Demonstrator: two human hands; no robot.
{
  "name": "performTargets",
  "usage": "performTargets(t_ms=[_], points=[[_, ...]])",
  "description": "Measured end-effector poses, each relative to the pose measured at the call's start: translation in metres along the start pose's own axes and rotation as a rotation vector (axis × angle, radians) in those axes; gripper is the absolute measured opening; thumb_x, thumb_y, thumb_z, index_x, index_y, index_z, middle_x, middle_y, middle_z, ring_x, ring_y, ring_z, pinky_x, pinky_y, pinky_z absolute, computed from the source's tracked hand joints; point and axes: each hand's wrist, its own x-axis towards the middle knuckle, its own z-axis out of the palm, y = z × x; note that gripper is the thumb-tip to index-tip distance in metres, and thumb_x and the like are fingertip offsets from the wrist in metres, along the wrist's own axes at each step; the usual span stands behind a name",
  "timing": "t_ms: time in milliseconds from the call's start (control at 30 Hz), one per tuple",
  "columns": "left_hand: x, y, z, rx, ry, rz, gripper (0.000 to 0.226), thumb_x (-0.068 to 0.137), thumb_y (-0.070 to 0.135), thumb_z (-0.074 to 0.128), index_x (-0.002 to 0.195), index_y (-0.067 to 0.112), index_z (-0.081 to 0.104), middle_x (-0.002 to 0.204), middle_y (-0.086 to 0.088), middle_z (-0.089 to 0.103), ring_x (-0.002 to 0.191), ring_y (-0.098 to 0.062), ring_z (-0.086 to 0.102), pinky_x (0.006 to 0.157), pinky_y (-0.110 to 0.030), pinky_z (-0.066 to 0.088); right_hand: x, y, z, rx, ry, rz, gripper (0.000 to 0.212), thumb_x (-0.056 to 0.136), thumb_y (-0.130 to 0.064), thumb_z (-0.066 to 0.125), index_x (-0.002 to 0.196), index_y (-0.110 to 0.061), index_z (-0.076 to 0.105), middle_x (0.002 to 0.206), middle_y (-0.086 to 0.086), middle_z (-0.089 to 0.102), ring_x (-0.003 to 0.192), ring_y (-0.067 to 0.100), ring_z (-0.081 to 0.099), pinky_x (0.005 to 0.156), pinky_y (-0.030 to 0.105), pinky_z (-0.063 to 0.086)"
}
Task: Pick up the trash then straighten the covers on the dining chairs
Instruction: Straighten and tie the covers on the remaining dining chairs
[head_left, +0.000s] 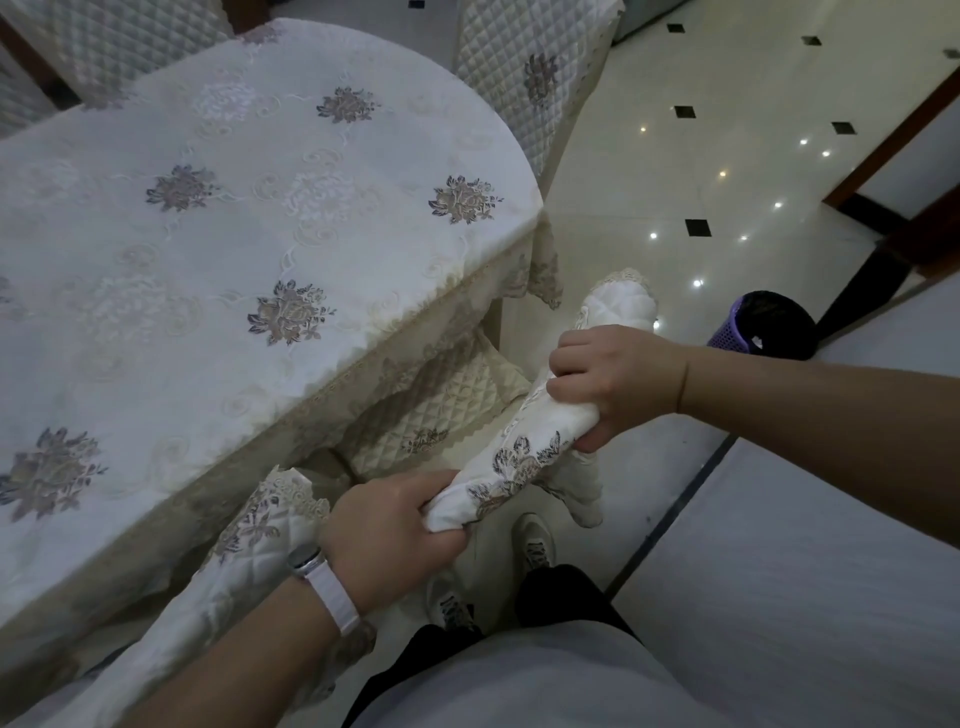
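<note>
Right below me stands a dining chair, pushed under the table, with a white quilted cover (524, 457) embroidered with grey flowers bunched along its back. My left hand (387, 535), a white watch on its wrist, grips the bunched cover at its near end. My right hand (608, 384) grips the same cover farther along, fingers curled round the cloth. The cover's far end (621, 299) sticks up past my right hand. Its near part (244, 540) hangs down at my left. The chair's quilted seat cushion (436, 410) shows under the table edge.
The table with its white floral cloth (234, 249) fills the left half. Another covered chair (535, 78) stands at the far end, and one more at the top left (119, 41). A purple bin with a black liner (769, 325) sits on the glossy tiled floor to the right. My feet (532, 540) are below the chair.
</note>
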Motion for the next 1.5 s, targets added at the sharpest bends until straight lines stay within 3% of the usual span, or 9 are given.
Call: performTargets(t_ms=[167,367,533,733,933,1067,1267,1500], points=[[0.011,0.003,-0.003,-0.011,-0.019,0.009,0.034,0.068,0.057,0.056,0.098,0.044,0.067,0.069,0.018,0.064,0.065,-0.002,0.057,0.048,-0.017,0.037,0.002,0.013,-0.001,-0.005,0.046,-0.034,0.04,0.072,-0.048,0.065,0.071,-0.009,0.056,0.069,0.006,0.05,0.058,0.023,0.043,0.054,0.029,0.04],[0.019,0.002,-0.001,0.002,-0.058,0.022,0.041,0.067,0.06,0.053,0.102,0.045,0.067,0.073,0.018,0.066,0.066,-0.002,0.057,0.048,-0.014,0.035,0.002,0.017,0.005,0.019,0.104,-0.061,0.04,0.073,-0.047,0.063,0.085,-0.015,0.043,0.069,0.006,0.049,0.058,0.023,0.042,0.054,0.028,0.037],[0.021,-0.014,-0.002,0.049,-0.083,0.007,0.042,0.067,0.056,0.053,0.102,0.039,0.068,0.074,0.013,0.067,0.065,-0.006,0.059,0.051,-0.03,0.046,0.01,0.018,0.013,0.004,0.095,-0.039,0.041,0.074,-0.048,0.063,0.073,-0.008,0.056,0.069,0.006,0.05,0.058,0.022,0.042,0.053,0.029,0.04],[0.02,-0.028,-0.005,0.028,-0.081,0.02,0.054,0.067,0.055,0.054,0.121,0.054,0.053,0.078,0.014,0.069,0.066,-0.008,0.061,0.051,-0.031,0.048,0.02,0.013,0.02,0.001,0.087,-0.018,0.043,0.075,-0.05,0.06,0.07,-0.007,0.058,0.068,0.007,0.05,0.058,0.024,0.044,0.051,0.031,0.043],[0.021,-0.034,-0.003,0.039,-0.056,0.029,0.05,0.067,0.053,0.056,0.118,0.054,0.056,0.083,0.018,0.069,0.07,-0.004,0.06,0.049,-0.012,0.031,0.022,0.012,0.027,0.002,0.07,-0.005,0.043,0.074,-0.051,0.06,0.07,-0.008,0.057,0.069,0.006,0.05,0.058,0.022,0.041,0.049,0.03,0.042],[0.023,-0.035,0.0,0.017,-0.051,0.025,0.052,0.069,0.057,0.052,0.121,0.058,0.044,0.081,0.018,0.069,0.067,-0.003,0.059,0.048,-0.013,0.028,0.022,0.012,0.031,-0.018,0.074,-0.013,0.042,0.074,-0.05,0.058,0.069,-0.008,0.057,0.068,0.006,0.049,0.057,0.022,0.042,0.054,0.026,0.032],[0.03,-0.033,0.005,0.027,-0.044,0.015,0.046,0.07,0.055,0.048,0.113,0.051,0.064,0.078,0.012,0.069,0.061,-0.003,0.051,0.047,-0.016,0.027,0.019,0.023,0.036,-0.019,0.035,-0.014,0.043,0.075,-0.05,0.06,0.07,-0.007,0.057,0.069,0.007,0.049,0.058,0.022,0.041,0.052,0.029,0.035],[0.04,-0.034,0.017,0.089,-0.052,0.038,0.051,0.07,0.058,0.045,0.117,0.049,0.063,0.085,0.011,0.071,0.073,-0.013,0.065,0.053,-0.026,0.046,0.012,0.031,0.042,-0.017,0.015,0.024,0.042,0.073,-0.049,0.064,0.071,-0.007,0.056,0.07,0.007,0.048,0.059,0.024,0.041,0.052,0.032,0.04]])
